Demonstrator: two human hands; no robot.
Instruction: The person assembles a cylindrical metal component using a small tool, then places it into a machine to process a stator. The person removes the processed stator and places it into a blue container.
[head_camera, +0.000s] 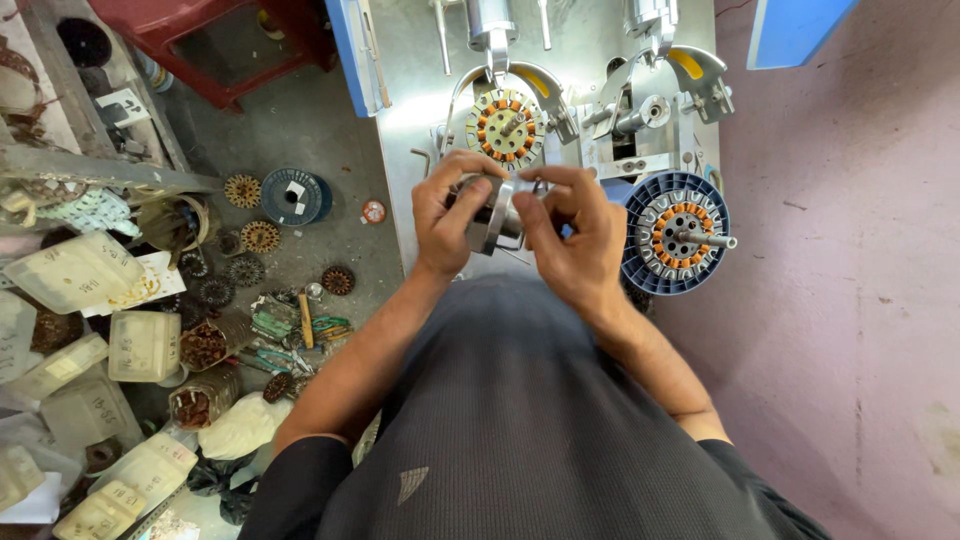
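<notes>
My left hand (448, 215) and my right hand (572, 236) together grip a round metal ring-shaped part (497, 212) just above my chest. Fingers of both hands wrap its rim, so most of it is hidden. Directly beyond it, a stator with orange winding slots (506, 125) is mounted on the metal winding machine (560, 60). To the right of my right hand, a second stator with orange inserts (678, 234) sits in a blue round holder (635, 262) with a shaft sticking out.
The floor at left holds a blue wire spool (294, 196), several loose stators (260, 237), hand tools (290, 335) and translucent plastic boxes (143, 345). A red stool (215, 40) stands at the top left. A pink wall (850, 250) fills the right.
</notes>
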